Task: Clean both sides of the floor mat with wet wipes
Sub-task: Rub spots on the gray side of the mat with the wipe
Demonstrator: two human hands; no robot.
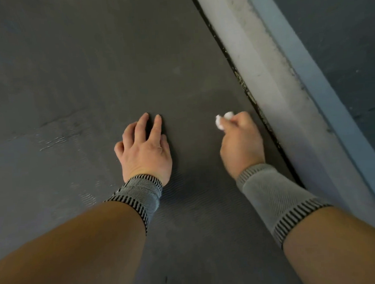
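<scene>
Left hand (144, 151) presses flat on floor mat (117, 65); right hand (241, 142) clutches balled wet wipe (222, 120). Mat likely soft, floppy; lift by edge.

1. Left hand (144, 151) rests flat on the dark mat (112, 59), fingers spread.
2. Right hand (241, 142) grips a crumpled white wipe (221, 120) near the mat's edge.
3. A pale ledge (272, 72) runs beside the mat.
</scene>
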